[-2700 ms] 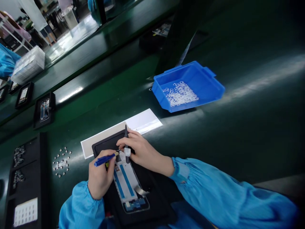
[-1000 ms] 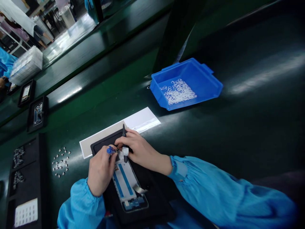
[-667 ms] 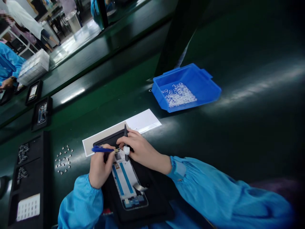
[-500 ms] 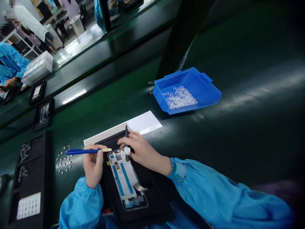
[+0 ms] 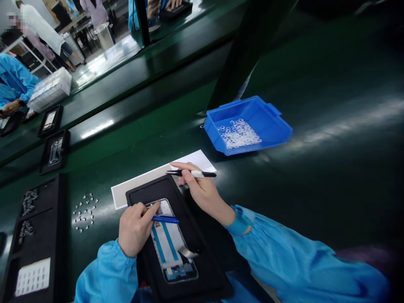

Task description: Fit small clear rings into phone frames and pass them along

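My left hand [image 5: 135,227] is closed around a blue pen-like stick [image 5: 166,219], whose blue end pokes out over the phone frame. One of its fingertips rests on the top end of the phone frame [image 5: 168,240]. That frame, with two blue strips and a loose flex piece, lies in a black tray [image 5: 208,269]. Beyond the tray's far edge, my right hand [image 5: 203,189] grips black tweezers with a white middle [image 5: 206,174]. The tweezers' tips point left, above a white sheet [image 5: 135,183]; whether they hold anything is too small to tell.
A blue bin [image 5: 271,126] of small white rings stands ahead. On the left are scattered small metal parts [image 5: 84,219] and a black compartment tray [image 5: 58,231]. Phone trays [image 5: 54,151] line the far left, near a co-worker's sleeve [image 5: 15,75]. A dark post [image 5: 236,54] rises behind the bin.
My left hand has moved right onto the phone's top end, and the blue stick's blue end now points right. My right hand has drawn back up and right, its tweezers turned from upright to level.
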`<state>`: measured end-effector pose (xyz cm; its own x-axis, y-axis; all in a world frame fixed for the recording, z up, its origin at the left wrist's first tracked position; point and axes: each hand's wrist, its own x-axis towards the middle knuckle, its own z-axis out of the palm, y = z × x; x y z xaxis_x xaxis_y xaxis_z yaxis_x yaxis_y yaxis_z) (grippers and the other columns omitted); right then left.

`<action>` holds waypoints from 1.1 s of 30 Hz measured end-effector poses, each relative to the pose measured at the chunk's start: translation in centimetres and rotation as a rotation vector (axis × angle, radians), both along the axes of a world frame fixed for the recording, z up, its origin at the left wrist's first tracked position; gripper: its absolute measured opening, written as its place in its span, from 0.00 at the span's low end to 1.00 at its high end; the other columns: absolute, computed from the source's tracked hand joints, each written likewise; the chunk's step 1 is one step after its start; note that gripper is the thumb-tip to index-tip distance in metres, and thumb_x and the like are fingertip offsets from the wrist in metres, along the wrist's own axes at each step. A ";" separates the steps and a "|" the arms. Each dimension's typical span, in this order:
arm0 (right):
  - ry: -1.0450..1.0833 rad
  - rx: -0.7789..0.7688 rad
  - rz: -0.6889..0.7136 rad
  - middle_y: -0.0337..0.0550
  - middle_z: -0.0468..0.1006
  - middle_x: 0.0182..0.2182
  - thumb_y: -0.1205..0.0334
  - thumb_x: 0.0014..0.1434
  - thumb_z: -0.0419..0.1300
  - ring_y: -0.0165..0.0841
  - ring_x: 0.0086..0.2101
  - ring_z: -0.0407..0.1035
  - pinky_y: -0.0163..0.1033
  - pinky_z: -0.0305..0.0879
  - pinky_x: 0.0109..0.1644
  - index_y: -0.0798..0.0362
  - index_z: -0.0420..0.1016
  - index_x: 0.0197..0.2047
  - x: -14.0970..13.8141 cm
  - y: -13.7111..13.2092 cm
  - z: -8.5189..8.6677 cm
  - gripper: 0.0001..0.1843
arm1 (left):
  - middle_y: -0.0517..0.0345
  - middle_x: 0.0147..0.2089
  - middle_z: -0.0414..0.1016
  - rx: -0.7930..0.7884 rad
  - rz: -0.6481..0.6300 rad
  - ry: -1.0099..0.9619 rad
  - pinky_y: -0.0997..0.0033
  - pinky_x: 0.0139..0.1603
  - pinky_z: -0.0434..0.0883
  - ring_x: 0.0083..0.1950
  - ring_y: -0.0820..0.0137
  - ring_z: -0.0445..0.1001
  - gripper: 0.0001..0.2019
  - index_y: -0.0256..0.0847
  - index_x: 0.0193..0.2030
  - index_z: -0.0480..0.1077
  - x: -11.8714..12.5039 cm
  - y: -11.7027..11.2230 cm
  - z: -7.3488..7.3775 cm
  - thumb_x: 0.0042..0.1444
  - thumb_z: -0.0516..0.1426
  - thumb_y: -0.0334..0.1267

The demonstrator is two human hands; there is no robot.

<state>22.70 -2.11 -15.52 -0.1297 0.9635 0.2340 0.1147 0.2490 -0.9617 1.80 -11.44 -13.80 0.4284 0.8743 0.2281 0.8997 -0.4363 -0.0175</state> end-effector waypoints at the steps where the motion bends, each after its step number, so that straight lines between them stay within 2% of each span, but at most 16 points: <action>1: 0.009 -0.027 -0.008 0.44 0.75 0.33 0.46 0.70 0.47 0.33 0.30 0.70 0.39 0.69 0.37 0.52 0.76 0.49 0.0 0.2 -0.2 0.23 | 0.61 0.29 0.65 -0.004 0.001 0.013 0.71 0.28 0.62 0.28 0.71 0.64 0.17 0.46 0.54 0.72 0.1 0.1 0.1 0.61 0.53 0.28; 5: 0.017 -0.114 -0.036 0.39 0.72 0.25 0.46 0.68 0.49 0.33 0.28 0.69 0.37 0.67 0.35 0.53 0.76 0.45 0.1 1.1 -0.7 0.22 | 0.61 0.30 0.66 -0.076 0.038 0.061 0.69 0.29 0.63 0.29 0.70 0.66 0.18 0.47 0.53 0.72 0.4 0.2 0.6 0.58 0.57 0.27; 11: -0.004 -0.127 -0.095 0.40 0.74 0.27 0.43 0.60 0.57 0.33 0.26 0.68 0.36 0.65 0.30 0.53 0.76 0.38 0.7 2.4 -1.1 0.20 | 0.62 0.32 0.69 -0.164 0.078 0.081 0.69 0.29 0.64 0.30 0.69 0.69 0.21 0.49 0.54 0.73 0.4 0.2 0.9 0.54 0.60 0.27; 13: -0.039 -0.135 -0.104 0.41 0.75 0.26 0.42 0.59 0.57 0.33 0.26 0.68 0.37 0.64 0.30 0.53 0.77 0.37 0.8 2.6 -1.3 0.22 | 0.62 0.32 0.69 -0.171 0.085 0.030 0.70 0.29 0.65 0.30 0.69 0.69 0.20 0.49 0.54 0.73 0.2 0.2 0.6 0.56 0.59 0.27; 16: -0.116 -0.176 -0.105 0.40 0.73 0.22 0.42 0.59 0.55 0.34 0.24 0.69 0.36 0.63 0.28 0.54 0.78 0.36 0.9 2.6 -1.4 0.23 | 0.61 0.32 0.69 -0.178 0.096 -0.148 0.73 0.30 0.67 0.30 0.71 0.70 0.19 0.46 0.54 0.73 0.0 0.3 0.2 0.60 0.52 0.26; 20: -0.139 -0.183 -0.088 0.42 0.75 0.23 0.44 0.58 0.56 0.35 0.26 0.70 0.36 0.63 0.28 0.54 0.78 0.34 0.8 2.4 -1.3 0.22 | 0.59 0.35 0.72 -0.132 0.122 -0.357 0.78 0.33 0.69 0.33 0.75 0.74 0.16 0.43 0.54 0.72 0.7 2.0 0.5 0.66 0.48 0.30; 24: -0.072 -0.132 -0.075 0.42 0.76 0.26 0.46 0.58 0.57 0.35 0.27 0.71 0.37 0.67 0.31 0.54 0.78 0.35 0.8 2.6 -1.4 0.19 | 0.56 0.48 0.75 -0.117 0.123 -0.241 0.77 0.35 0.72 0.40 0.72 0.77 0.14 0.45 0.55 0.72 2.9 5.0 1.3 0.67 0.51 0.39; 26: -0.036 -0.116 -0.071 0.44 0.78 0.31 0.47 0.57 0.58 0.35 0.28 0.71 0.38 0.69 0.33 0.54 0.78 0.37 1.1 2.9 -1.5 0.18 | 0.54 0.57 0.72 -0.184 0.124 -0.125 0.74 0.34 0.74 0.43 0.68 0.78 0.16 0.47 0.58 0.70 4.1 6.3 1.5 0.66 0.53 0.42; 28: -0.028 -0.104 -0.091 0.45 0.79 0.34 0.47 0.57 0.59 0.35 0.29 0.72 0.38 0.69 0.33 0.54 0.78 0.37 1.5 3.1 -1.5 0.18 | 0.52 0.61 0.69 -0.264 0.109 -0.026 0.70 0.36 0.76 0.46 0.65 0.78 0.19 0.49 0.61 0.67 5.0 7.3 1.4 0.64 0.56 0.43; 30: -0.073 -0.119 -0.118 0.44 0.79 0.29 0.46 0.57 0.58 0.36 0.28 0.73 0.38 0.69 0.32 0.54 0.78 0.35 1.9 3.4 -1.5 0.18 | 0.51 0.62 0.69 -0.314 0.086 0.034 0.67 0.39 0.78 0.47 0.62 0.78 0.21 0.49 0.63 0.66 5.5 7.7 1.2 0.63 0.57 0.42; 33: -0.145 -0.193 -0.129 0.42 0.76 0.21 0.47 0.56 0.57 0.37 0.25 0.73 0.39 0.69 0.31 0.53 0.77 0.33 2.4 3.7 -1.3 0.18 | 0.52 0.62 0.69 -0.312 0.072 0.058 0.64 0.37 0.78 0.46 0.61 0.79 0.21 0.51 0.63 0.65 5.6 7.8 0.8 0.63 0.56 0.42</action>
